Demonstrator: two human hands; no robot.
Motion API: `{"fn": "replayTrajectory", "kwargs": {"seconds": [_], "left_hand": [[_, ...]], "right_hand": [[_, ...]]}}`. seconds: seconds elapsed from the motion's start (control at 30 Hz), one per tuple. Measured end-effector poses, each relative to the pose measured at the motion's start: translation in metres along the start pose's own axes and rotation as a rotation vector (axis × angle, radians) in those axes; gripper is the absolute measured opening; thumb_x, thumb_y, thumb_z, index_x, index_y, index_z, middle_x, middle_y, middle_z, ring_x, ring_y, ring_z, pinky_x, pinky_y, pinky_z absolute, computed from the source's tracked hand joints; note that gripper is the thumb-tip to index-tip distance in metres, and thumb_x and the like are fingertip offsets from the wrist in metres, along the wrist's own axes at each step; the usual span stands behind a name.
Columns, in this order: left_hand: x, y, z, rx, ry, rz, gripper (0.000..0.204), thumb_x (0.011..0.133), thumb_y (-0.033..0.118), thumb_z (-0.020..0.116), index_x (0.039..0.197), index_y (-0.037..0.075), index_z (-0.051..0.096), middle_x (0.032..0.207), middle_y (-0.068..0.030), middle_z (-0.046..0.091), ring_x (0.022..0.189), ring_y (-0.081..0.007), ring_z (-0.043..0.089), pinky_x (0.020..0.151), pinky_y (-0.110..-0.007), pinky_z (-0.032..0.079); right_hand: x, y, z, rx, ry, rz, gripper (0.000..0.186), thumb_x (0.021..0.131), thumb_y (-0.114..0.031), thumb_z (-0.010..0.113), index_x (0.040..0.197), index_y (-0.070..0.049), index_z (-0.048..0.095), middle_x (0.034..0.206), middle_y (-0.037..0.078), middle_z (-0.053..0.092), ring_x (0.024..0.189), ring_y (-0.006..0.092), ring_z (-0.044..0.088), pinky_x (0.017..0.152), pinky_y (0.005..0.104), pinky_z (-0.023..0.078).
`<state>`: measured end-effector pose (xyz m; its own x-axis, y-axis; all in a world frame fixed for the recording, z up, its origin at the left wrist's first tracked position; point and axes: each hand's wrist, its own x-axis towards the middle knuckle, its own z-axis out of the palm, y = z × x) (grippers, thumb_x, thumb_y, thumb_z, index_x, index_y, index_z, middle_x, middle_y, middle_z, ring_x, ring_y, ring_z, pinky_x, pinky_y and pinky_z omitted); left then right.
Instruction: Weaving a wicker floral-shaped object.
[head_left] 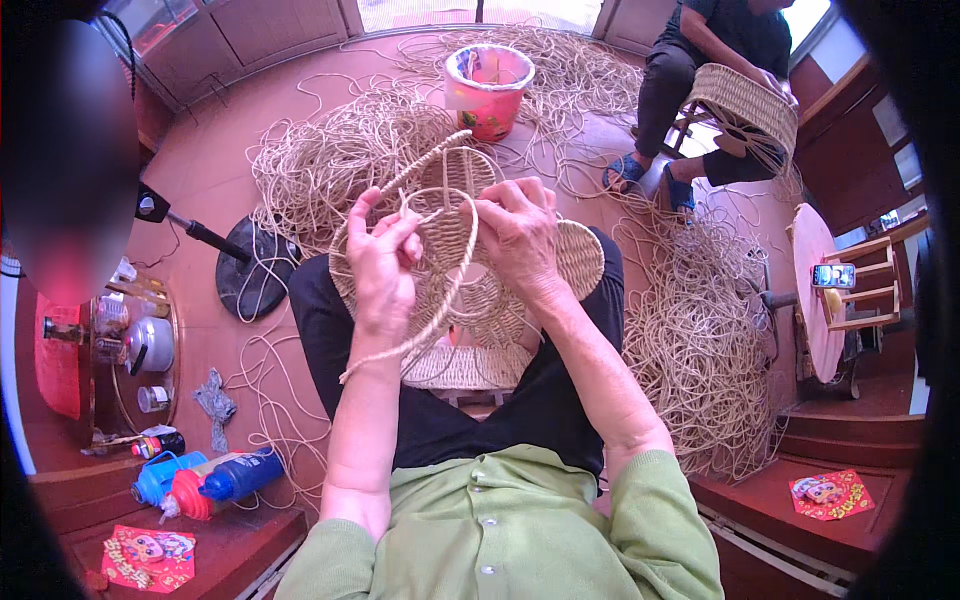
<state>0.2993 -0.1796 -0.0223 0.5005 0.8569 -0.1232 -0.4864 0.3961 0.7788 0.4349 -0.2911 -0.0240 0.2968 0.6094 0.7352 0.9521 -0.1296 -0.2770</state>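
A woven straw piece with rounded lobes (578,260) rests over my lap between my knees, loose loops of cord rising from it. My left hand (385,250) is at its left side, index finger bent upward and the others curled round a strand of pale cord (460,268); a thicker length hangs down across my left forearm. My right hand (515,225) pinches cord at the upper middle of the piece, its fingertips a short gap from my left ones. What lies under both hands is partly hidden.
Piles of loose cord (690,330) spread around me. A pink bucket (490,115) stands ahead. A seated person (670,75) at upper right holds a woven basket (740,110). A round black base (240,280), bottles (240,480) and kettle (150,345) are left; a pink round top (808,325) is right.
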Motion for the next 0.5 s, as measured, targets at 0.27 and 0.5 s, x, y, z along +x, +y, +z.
{"fn": "replayTrajectory", "kwargs": {"seconds": [0.27, 0.5], "left_hand": [[0.025, 0.156, -0.163, -0.320, -0.028, -0.005, 0.009, 0.097, 0.015, 0.061, 0.103, 0.008, 0.061, 0.062, 0.0047, 0.039, 0.050, -0.0070, 0.031, 0.048, -0.023, 0.028], [-0.007, 0.139, -0.098, 0.940, 0.251, 0.945, 0.024, 0.089, 0.002, 0.065, 0.112, 0.004, 0.058, 0.104, -0.0063, 0.061, 0.092, -0.0158, 0.060, 0.081, -0.030, 0.051]], "right_hand": [[0.016, -0.020, 0.028, 0.060, 0.095, -0.169, 0.016, 0.073, -0.022, 0.078, 0.087, -0.017, 0.071, 0.089, -0.006, 0.068, 0.090, 0.0175, 0.059, 0.085, 0.0380, 0.041], [0.024, -0.029, 0.046, 0.045, 0.070, -0.075, 0.014, 0.072, -0.022, 0.076, 0.075, -0.015, 0.064, 0.072, -0.002, 0.059, 0.082, 0.0188, 0.056, 0.082, 0.0399, 0.037]]}}
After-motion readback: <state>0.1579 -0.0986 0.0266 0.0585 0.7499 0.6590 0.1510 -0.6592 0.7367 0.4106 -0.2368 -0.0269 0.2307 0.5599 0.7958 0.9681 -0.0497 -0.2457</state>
